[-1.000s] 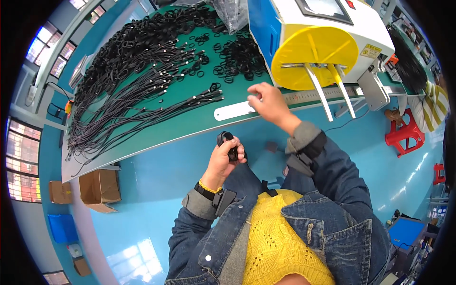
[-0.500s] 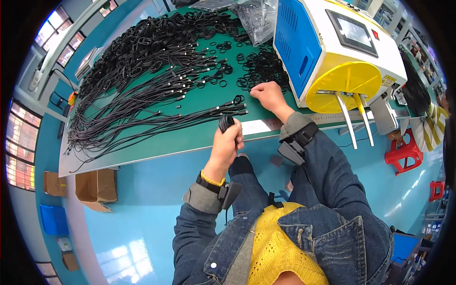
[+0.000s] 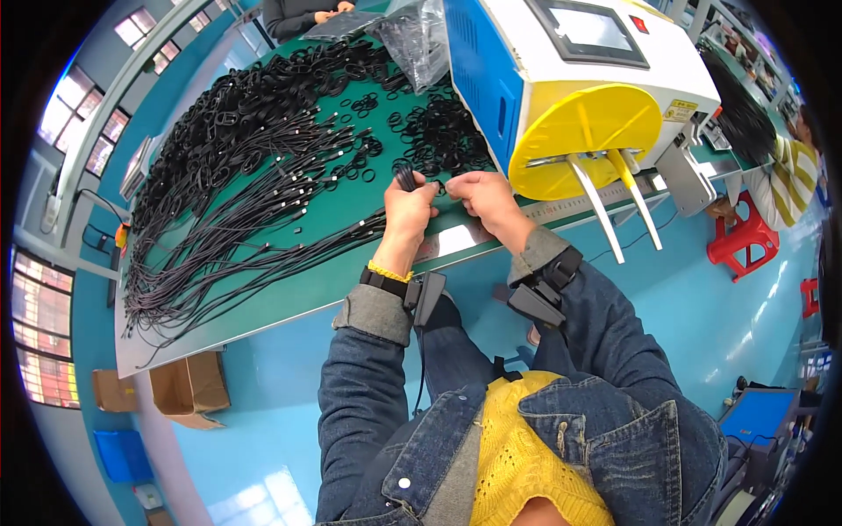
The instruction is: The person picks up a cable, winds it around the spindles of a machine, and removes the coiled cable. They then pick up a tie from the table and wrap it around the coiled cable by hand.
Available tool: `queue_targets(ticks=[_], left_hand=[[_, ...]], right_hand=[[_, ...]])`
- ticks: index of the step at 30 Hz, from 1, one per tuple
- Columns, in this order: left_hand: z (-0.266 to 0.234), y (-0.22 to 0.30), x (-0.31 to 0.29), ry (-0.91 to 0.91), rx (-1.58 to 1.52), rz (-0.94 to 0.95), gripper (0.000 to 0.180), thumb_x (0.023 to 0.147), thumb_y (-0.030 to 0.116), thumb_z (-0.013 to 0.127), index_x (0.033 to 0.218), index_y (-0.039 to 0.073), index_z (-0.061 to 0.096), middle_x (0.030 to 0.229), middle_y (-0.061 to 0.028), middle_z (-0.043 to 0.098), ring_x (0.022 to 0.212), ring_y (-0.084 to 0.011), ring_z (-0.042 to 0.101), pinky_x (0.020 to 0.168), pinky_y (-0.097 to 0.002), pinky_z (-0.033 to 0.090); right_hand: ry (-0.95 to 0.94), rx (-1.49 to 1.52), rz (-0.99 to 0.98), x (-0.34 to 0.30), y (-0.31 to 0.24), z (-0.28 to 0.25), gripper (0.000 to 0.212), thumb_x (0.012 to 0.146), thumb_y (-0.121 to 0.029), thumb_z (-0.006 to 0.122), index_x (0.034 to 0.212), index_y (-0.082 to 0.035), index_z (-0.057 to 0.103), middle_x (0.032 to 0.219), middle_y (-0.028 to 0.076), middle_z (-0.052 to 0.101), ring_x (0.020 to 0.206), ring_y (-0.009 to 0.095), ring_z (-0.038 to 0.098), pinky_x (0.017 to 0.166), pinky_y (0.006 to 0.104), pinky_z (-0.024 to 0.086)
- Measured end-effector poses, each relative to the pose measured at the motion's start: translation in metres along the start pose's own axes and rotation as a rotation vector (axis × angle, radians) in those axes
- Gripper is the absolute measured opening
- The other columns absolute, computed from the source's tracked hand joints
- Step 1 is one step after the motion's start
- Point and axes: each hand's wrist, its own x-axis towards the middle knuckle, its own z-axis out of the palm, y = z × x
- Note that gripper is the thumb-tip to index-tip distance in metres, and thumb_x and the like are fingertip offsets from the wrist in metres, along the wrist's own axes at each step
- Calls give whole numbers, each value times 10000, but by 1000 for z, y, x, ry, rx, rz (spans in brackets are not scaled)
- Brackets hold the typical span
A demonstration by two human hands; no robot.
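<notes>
My left hand (image 3: pixel 409 212) is closed around a coiled black cable (image 3: pixel 405 179) above the front part of the green table. Close beside it, my right hand (image 3: pixel 488 202) is pinched, thumb and forefinger turned toward the coil. A small dark piece shows between the two hands, too small to make out. Just beyond my hands lies a heap of small black rings (image 3: pixel 445 131). Straight black cables with silver plugs (image 3: pixel 254 206) fan out on the table to the left. Behind them is a large pile of coiled black cables (image 3: pixel 232 118).
A white and blue machine with a yellow disc (image 3: pixel 583 131) and two protruding prongs stands to the right. A clear plastic bag (image 3: pixel 414 44) lies at the back, near another person's hands (image 3: pixel 333 12). A red stool (image 3: pixel 744 241) and a cardboard box (image 3: pixel 189 386) are on the floor.
My right hand has come away from the ring heap to the left hand. The left hand has moved forward with the coil. The view has shifted, and another person's hands now show at the back.
</notes>
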Motion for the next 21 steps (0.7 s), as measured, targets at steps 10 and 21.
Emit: queue_targets(ticks=[10,21], left_hand=[[-1,-1,-3,-87,-54,-52,167,784,14,620,851,102,495,698,-1,526,584,-100,496,471,-247,417],[-3,1,13,-67,510,71,172,759,17,646,860,75,520,707,9,531,597,-88,480,487,-244,405]], right_hand=[[159,-49,-369,-23,0,11,137,816,-165,640,825,-31,614,709,5,583,629,73,504,525,225,376],[-24,386,12,-44,0,-18,142,831,-155,657,832,-20,612,655,-19,532,520,34,431,450,186,323]])
